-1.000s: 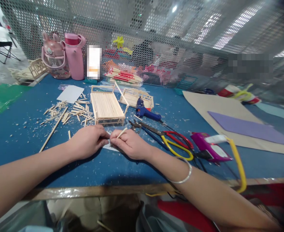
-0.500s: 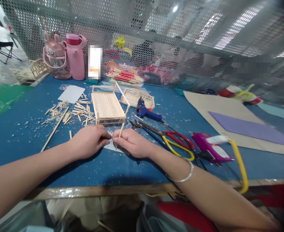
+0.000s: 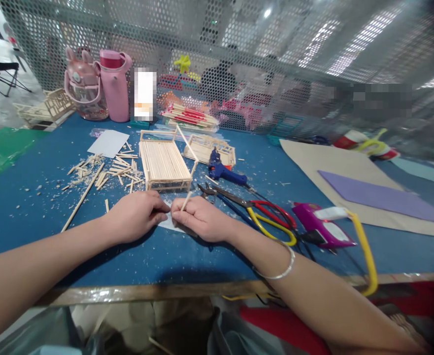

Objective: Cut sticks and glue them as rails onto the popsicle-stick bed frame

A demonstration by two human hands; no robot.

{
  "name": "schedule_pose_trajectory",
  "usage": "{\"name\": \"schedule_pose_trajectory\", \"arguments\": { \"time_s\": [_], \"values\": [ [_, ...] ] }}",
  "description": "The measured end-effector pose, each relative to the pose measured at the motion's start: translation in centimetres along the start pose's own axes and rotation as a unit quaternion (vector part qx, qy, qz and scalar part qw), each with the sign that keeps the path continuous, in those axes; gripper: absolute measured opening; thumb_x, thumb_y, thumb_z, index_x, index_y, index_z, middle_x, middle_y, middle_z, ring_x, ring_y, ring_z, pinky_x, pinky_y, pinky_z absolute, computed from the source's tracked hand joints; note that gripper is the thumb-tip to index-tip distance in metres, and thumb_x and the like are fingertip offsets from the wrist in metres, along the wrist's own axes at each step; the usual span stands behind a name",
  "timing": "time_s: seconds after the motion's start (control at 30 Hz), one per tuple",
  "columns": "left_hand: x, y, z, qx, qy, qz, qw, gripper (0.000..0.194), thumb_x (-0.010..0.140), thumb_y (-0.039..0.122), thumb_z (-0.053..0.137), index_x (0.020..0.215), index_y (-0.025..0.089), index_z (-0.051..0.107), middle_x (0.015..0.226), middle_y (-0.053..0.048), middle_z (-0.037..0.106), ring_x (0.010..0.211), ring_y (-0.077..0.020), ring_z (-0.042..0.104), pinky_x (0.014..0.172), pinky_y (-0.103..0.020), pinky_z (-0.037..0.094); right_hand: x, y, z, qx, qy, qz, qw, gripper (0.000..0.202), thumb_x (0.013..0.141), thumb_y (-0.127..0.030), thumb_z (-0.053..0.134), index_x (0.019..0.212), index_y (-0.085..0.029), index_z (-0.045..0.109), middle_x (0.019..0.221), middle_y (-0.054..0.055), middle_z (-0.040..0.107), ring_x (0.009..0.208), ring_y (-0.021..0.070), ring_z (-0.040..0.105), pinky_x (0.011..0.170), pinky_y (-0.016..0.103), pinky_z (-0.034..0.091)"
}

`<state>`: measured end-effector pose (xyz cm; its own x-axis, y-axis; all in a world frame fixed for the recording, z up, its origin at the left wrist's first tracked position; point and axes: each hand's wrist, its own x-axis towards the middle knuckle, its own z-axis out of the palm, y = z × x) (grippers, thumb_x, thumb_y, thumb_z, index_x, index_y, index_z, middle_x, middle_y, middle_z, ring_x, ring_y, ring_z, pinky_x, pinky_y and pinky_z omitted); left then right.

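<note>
My right hand [image 3: 198, 217] is closed round a short wooden stick [image 3: 186, 200], whose upper end pokes out tilted above the fist. Its lower end is hidden. Facing it, my left hand [image 3: 139, 215] has curled fingers and thumb brought together at the left edge of a small white sheet of paper [image 3: 169, 225], which lies on the table under both hands. The fingertips nearly meet the right fist. Just beyond the hands stands a small bed-like frame of wooden sticks [image 3: 165, 160]. Cut stick pieces [image 3: 122, 170] and crumbs lie scattered to its left.
A blue glue gun [image 3: 224, 170], pliers and scissors with red and yellow handles [image 3: 272, 217] lie right of my hands, near a purple device [image 3: 323, 227]. A second stick frame [image 3: 209, 150] sits behind. Pink bottles [image 3: 115, 88] stand at the back left, before a perforated metal screen [image 3: 257, 64].
The stick in my right hand has sunk a little and leans more to the right. My left hand stays in the same place. The whole view has shifted very slightly.
</note>
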<state>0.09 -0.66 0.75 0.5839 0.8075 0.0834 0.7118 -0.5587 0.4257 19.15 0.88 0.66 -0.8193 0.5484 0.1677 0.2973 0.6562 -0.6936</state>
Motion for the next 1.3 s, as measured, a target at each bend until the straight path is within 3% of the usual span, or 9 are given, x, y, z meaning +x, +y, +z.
{"name": "schedule_pose_trajectory", "arguments": {
  "time_s": [0.3,0.43,0.5,0.57,0.7,0.97,1.13,1.3],
  "values": [
    [-0.3,0.1,-0.2,0.005,-0.012,-0.001,1.0,0.024,0.085,0.03,0.049,0.098,0.021,0.067,0.087,-0.005,0.063,0.078,-0.0178,0.06,0.069,-0.029,0.045,-0.2,-0.2,-0.2,0.014,0.031,0.007,0.999,0.029,0.09,-0.027,0.038,0.066,-0.016,0.05,0.063,-0.001,0.05,0.058,0.0098,0.046,0.059,0.023,0.037],
    [-0.6,0.0,-0.5,0.009,-0.03,0.031,0.999,0.043,0.078,0.04,0.058,0.117,0.02,0.055,0.123,-0.01,0.053,0.09,-0.0207,0.061,0.076,-0.032,0.048,-0.7,0.3,-1.4,0.102,0.206,0.05,0.972,0.028,0.088,-0.037,0.045,0.071,-0.017,0.052,0.061,-0.002,0.048,0.052,0.0085,0.043,0.051,0.022,0.034],
    [-0.5,-0.2,-0.5,0.011,-0.034,0.039,0.999,0.043,0.08,0.04,0.056,0.118,0.019,0.054,0.124,-0.01,0.054,0.098,-0.0224,0.06,0.08,-0.033,0.048,-1.0,0.7,-2.0,0.137,0.277,0.051,0.95,0.029,0.086,-0.042,0.049,0.072,-0.017,0.053,0.059,-0.003,0.047,0.049,0.0079,0.041,0.047,0.022,0.032],
    [-0.4,-0.3,-0.5,0.022,-0.036,0.045,0.998,0.035,0.084,0.036,0.051,0.114,0.02,0.056,0.115,-0.008,0.061,0.1,-0.0223,0.059,0.081,-0.033,0.047,-1.2,0.9,-2.5,0.152,0.308,0.051,0.938,0.03,0.084,-0.045,0.052,0.073,-0.017,0.054,0.057,-0.003,0.048,0.047,0.0077,0.039,0.045,0.023,0.03],
    [-0.3,-0.1,-0.5,0.064,-0.02,0.047,0.997,0.025,0.088,0.031,0.045,0.106,0.022,0.06,0.102,-0.006,0.065,0.093,-0.0198,0.061,0.077,-0.03,0.048,-1.3,0.9,-2.8,0.153,0.32,0.046,0.934,0.031,0.083,-0.046,0.053,0.072,-0.017,0.055,0.056,-0.003,0.049,0.047,0.0076,0.04,0.045,0.023,0.029],
    [-0.7,0.7,-0.9,0.088,0.056,0.018,0.994,0.031,0.083,0.026,0.054,0.113,0.02,0.06,0.105,-0.006,0.063,0.088,-0.0192,0.063,0.073,-0.029,0.05,-1.3,0.5,-3.1,0.147,0.324,0.038,0.934,0.032,0.083,-0.047,0.053,0.071,-0.017,0.055,0.056,-0.003,0.048,0.047,0.0074,0.04,0.045,0.023,0.03],
    [-1.2,1.7,-1.9,0.148,0.117,0.019,0.982,0.023,0.087,0.026,0.047,0.098,0.022,0.068,0.095,-0.004,0.067,0.081,-0.0187,0.064,0.067,-0.028,0.05,-1.4,0.5,-3.5,0.16,0.343,0.036,0.925,0.032,0.082,-0.047,0.054,0.071,-0.017,0.055,0.054,-0.004,0.048,0.046,0.0072,0.04,0.045,0.022,0.03],
    [-1.2,2.7,-2.9,0.238,0.101,-0.011,0.966,0.027,0.089,0.027,0.044,0.086,0.022,0.07,0.089,-0.004,0.069,0.077,-0.0217,0.064,0.057,-0.029,0.047,-1.5,0.6,-3.8,0.177,0.352,0.042,0.918,0.032,0.081,-0.048,0.054,0.071,-0.017,0.054,0.053,-0.004,0.047,0.046,0.0072,0.039,0.044,0.022,0.03]
  ]
}}
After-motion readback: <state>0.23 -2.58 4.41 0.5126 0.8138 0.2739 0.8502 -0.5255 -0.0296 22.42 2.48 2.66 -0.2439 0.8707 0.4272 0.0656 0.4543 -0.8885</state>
